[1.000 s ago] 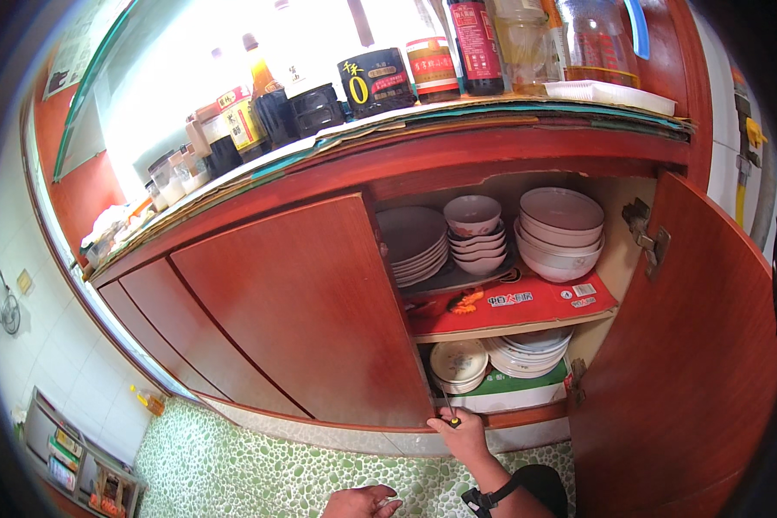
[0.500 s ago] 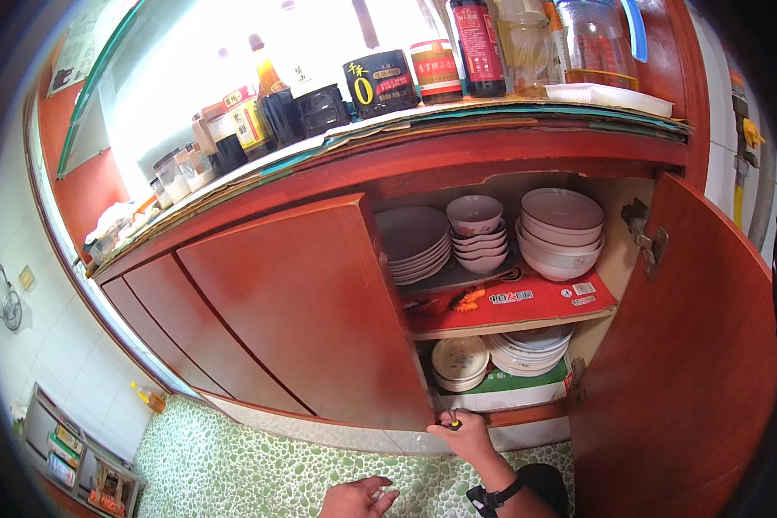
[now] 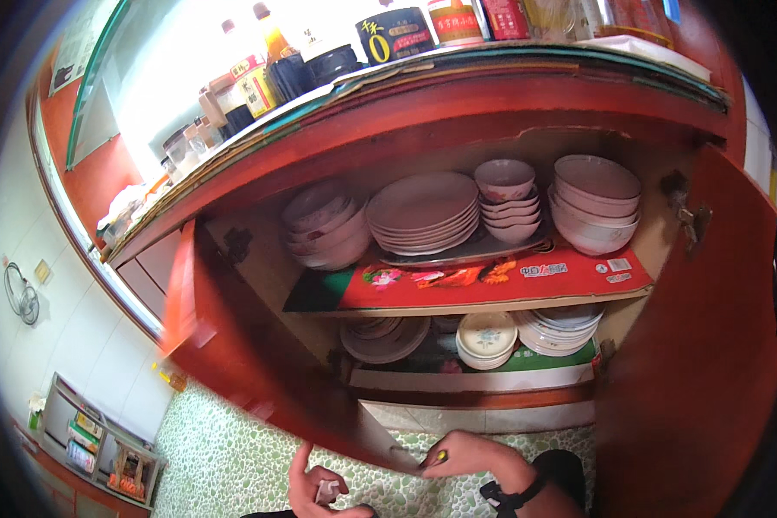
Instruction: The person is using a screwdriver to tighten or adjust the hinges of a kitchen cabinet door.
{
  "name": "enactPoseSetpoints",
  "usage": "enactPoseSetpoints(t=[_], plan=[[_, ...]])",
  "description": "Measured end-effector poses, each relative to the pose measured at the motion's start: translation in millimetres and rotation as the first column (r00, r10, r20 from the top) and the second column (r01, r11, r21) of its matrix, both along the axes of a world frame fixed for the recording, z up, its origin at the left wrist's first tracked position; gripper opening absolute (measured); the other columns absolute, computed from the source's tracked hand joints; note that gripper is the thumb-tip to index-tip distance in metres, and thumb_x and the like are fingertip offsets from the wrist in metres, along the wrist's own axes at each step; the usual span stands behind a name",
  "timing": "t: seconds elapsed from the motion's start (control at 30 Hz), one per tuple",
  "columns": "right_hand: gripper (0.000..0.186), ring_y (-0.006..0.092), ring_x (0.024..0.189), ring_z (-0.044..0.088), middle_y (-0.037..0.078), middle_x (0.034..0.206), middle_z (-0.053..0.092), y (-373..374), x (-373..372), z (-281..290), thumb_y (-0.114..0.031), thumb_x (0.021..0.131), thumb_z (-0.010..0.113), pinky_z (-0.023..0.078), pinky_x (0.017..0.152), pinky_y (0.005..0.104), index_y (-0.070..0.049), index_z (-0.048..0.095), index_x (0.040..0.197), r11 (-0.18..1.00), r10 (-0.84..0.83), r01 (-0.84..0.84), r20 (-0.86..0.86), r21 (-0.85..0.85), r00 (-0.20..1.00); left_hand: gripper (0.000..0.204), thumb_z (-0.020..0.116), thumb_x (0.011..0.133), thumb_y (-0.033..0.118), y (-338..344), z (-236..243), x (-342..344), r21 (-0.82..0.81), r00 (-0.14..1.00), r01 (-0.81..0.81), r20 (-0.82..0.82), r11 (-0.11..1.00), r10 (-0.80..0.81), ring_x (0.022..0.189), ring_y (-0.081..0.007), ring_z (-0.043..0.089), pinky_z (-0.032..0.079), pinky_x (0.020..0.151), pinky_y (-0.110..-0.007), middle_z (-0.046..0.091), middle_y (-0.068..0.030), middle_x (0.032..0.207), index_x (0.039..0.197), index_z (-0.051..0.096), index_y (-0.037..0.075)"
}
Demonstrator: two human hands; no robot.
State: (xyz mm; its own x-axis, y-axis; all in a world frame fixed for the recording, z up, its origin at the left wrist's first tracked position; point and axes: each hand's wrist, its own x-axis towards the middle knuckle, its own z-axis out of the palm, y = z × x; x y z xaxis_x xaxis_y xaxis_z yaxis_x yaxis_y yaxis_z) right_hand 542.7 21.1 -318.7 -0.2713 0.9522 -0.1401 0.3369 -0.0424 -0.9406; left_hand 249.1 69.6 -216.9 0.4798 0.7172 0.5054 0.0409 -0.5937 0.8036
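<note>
Two red-brown cabinet doors stand ajar, the left door (image 3: pixel 259 371) swung partly out and blurred, the right door (image 3: pixel 682 388) wide. At the left door's lower corner, my right hand (image 3: pixel 470 455) is closed around a small yellow-and-black handled tool (image 3: pixel 441 456); its far end is hidden. My left hand (image 3: pixel 319 488) is beneath that door's bottom edge, one finger stretched up to it and the others loosely bent. Inside, the upper shelf carries stacked plates (image 3: pixel 423 211), small bowls (image 3: pixel 505 181) and large bowls (image 3: pixel 596 207). Lower down are saucers (image 3: pixel 487 337) and more plates (image 3: pixel 561 328).
Sauce bottles and jars (image 3: pixel 395 36) line the countertop (image 3: pixel 337 138) above the cabinet. A small rack (image 3: pixel 95 440) with packages stands at the lower left, near an oil bottle (image 3: pixel 171 376). The floor (image 3: pixel 224 449) is green and white pebble pattern.
The left door has swung open toward me, uncovering more bowls and plates. My right hand stays at its lower corner; my left hand has moved left to the door's edge. The view has shifted.
</note>
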Motion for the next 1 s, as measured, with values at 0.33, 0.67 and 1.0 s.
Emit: enactPoseSetpoints(t=[0.33, 0.67, 1.0], plan=[[0.025, 0.0245, 0.097, 0.072, 0.015, 0.106, 0.077, 30, -74, -10, -0.019, 0.093, 0.067, 0.055, 0.090, 0.0399, -0.005, 0.072, 0.114, 0.974, 0.164, -0.136, -0.156, 0.179, 0.974, 0.040, 0.080, 0.077, 0.009, 6, 20, -45, 0.056, 0.850, -0.510, -0.118, 0.859, 0.513, 0.093, -0.0177, 0.068, 0.054, 0.087, -0.033, 0.073, -0.0087, 0.102, 0.113, 0.068, -0.004], [0.034, 0.0411, 0.106, 0.068, 0.022, 0.112, 0.068, 54, -15, 130, -0.009, 0.100, 0.060, 0.053, 0.092, 0.0453, -0.002, 0.061, 0.134, 0.858, -0.147, 0.138, -0.020, 0.495, 0.989, 0.050, 0.075, 0.073, 0.001, 34, 20, -88, -0.122, 0.819, -0.557, 0.083, 0.821, 0.568, 0.100, -0.0211, 0.066, 0.052, 0.094, -0.037, 0.069, -0.0093, 0.115, 0.122, 0.064, -0.003], [0.023, 0.0326, 0.087, 0.074, 0.019, 0.090, 0.074, 140, 9, 218, -0.013, 0.083, 0.073, 0.057, 0.079, 0.0416, -0.003, 0.072, 0.103, 0.509, -0.474, 0.509, -0.267, 0.694, 0.839, 0.071, 0.078, 0.077, 0.011, 50, 26, -84, -0.105, 0.850, -0.511, 0.086, 0.853, 0.519, 0.120, -0.0281, 0.060, 0.046, 0.108, -0.045, 0.062, -0.0136, 0.135, 0.142, 0.053, -0.002]])
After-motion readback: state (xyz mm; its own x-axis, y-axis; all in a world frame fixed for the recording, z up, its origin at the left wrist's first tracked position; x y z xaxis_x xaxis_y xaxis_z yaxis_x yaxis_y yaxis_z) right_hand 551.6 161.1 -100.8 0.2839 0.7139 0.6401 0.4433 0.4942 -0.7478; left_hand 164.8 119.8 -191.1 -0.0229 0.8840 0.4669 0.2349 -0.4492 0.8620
